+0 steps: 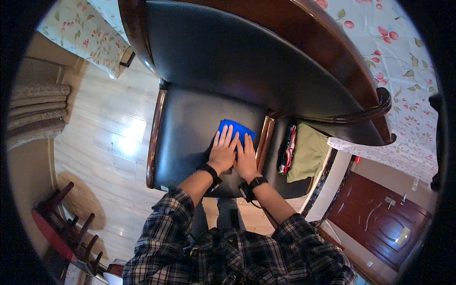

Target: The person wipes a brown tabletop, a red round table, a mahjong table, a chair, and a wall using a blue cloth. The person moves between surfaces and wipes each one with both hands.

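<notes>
A folded blue cloth (244, 129) lies on the black padded seat (185, 117) of a dark wooden chair. My left hand (221, 154) rests flat on the cloth with its palm down, and its fingers reach toward the far edge. Beside it, my right hand (245, 156) presses on the cloth's right part, thumb side close to the left hand. Neither hand grips the fabric; part of it is hidden under them. Dark straps circle both wrists.
On the adjoining seat to the right sit a folded black, red and white garment (289, 149) and a folded olive-green cloth (306, 153). Wooden armrests (265, 142) stand between the seats. The chair's tall black backrest (228, 53) rises ahead. A stool (67, 228) lies at lower left.
</notes>
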`<action>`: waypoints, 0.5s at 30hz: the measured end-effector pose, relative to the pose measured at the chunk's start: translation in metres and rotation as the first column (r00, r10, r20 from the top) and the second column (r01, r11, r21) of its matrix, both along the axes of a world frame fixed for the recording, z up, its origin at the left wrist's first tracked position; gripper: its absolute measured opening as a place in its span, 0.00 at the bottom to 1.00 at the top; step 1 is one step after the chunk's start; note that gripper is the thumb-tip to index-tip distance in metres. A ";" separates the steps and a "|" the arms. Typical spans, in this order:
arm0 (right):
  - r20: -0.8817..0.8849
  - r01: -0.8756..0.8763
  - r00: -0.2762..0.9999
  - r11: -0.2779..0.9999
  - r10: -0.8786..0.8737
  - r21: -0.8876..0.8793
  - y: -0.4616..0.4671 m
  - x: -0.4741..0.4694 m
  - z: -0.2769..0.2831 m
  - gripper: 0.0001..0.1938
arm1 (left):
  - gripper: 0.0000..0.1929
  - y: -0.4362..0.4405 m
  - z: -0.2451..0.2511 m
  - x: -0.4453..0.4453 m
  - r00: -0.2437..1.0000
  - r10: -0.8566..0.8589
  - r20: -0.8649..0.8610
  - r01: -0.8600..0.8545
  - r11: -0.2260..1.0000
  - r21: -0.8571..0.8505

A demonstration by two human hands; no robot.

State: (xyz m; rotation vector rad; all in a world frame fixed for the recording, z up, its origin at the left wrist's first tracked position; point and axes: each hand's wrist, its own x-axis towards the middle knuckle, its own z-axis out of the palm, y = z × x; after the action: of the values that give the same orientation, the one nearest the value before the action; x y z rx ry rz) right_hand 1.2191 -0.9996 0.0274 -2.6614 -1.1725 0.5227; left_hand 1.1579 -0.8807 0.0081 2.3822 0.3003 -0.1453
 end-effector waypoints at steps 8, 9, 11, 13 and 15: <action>0.052 -0.013 0.999 0.983 0.003 0.183 -0.020 0.073 -0.012 0.34 | 0.33 -0.018 -0.007 0.062 0.998 0.024 -0.066 -0.020 0.998 0.060; 0.029 -0.014 1.000 0.976 0.008 0.219 -0.021 0.081 -0.013 0.34 | 0.33 -0.020 -0.006 0.071 0.995 0.039 -0.094 -0.032 0.997 0.070; 0.000 -0.034 0.999 0.977 0.034 0.210 -0.029 0.085 -0.014 0.34 | 0.34 -0.032 -0.004 0.072 0.988 0.087 -0.131 -0.078 0.994 0.073; -0.008 -0.044 0.999 0.980 0.046 0.195 -0.039 0.074 -0.015 0.34 | 0.34 -0.046 -0.001 0.058 0.984 0.129 -0.123 -0.121 0.990 0.073; -0.056 -0.049 0.996 0.969 0.065 0.242 -0.058 0.052 -0.016 0.34 | 0.35 -0.064 0.001 0.034 0.984 0.132 -0.116 -0.122 0.988 0.095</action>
State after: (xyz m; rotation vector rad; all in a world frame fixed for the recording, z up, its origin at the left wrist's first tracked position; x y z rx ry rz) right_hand 1.2707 -1.0579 0.0114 -2.3958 -1.2130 0.4392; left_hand 1.1921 -0.9449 0.0086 2.4372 0.5255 -0.2225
